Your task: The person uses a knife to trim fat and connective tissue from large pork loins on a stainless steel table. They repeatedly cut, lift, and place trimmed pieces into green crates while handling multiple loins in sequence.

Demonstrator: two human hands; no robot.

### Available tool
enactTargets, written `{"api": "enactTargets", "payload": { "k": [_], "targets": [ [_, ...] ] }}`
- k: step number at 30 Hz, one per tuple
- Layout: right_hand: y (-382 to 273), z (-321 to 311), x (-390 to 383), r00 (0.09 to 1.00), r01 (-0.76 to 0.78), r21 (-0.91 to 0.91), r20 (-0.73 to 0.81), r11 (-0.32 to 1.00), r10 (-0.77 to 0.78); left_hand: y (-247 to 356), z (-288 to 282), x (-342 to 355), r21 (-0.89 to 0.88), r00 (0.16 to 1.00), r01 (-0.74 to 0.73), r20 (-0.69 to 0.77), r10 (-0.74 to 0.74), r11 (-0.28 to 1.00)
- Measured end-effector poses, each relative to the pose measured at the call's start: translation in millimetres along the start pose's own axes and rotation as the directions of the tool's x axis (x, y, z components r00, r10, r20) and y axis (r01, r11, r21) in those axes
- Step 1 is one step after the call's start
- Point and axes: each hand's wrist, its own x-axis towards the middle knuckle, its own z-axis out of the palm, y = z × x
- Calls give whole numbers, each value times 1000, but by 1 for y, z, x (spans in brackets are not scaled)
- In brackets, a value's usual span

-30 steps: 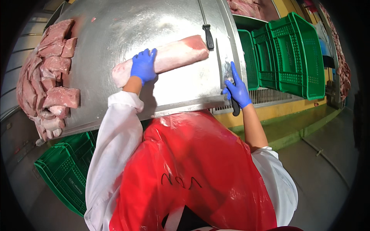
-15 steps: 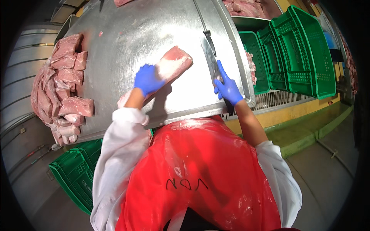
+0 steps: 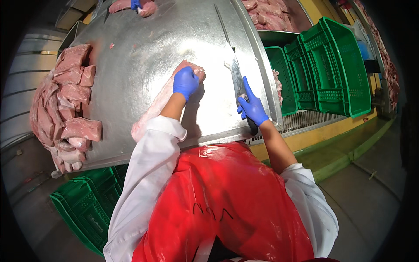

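My left hand [image 3: 185,82], in a blue glove, is closed on the far end of a long pale pork loin [image 3: 152,109], which lies diagonally on the steel table [image 3: 120,61]. My right hand [image 3: 252,107], also gloved, holds a knife [image 3: 238,74] by its dark handle, blade pointing away from me along the table's right side. A long thin steel rod [image 3: 221,24] lies beyond the blade; its near end is hard to make out in the glare.
A pile of cut meat [image 3: 65,113] lies at left. Another person's gloved hand [image 3: 135,5] holds meat at the far edge. Green crates [image 3: 331,67] stand right, another [image 3: 78,203] below left. A meat-filled tray [image 3: 270,12] is behind.
The loin has swung from crosswise to diagonal. My left hand has moved along to its far end. The knife has shifted leftward. Another person's hand has appeared at the top.
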Motion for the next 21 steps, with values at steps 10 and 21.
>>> {"api": "enactTargets", "payload": {
  "k": [10,21],
  "targets": [
    [-30,52,80,989,130,-14,76,991,-129,6,-4,-6,328,909,-199,-289,299,923],
    [-38,70,94,982,134,-193,160,972,-104,-20,-2,-6,46,988,-58,-143,64,997]
  ]
}}
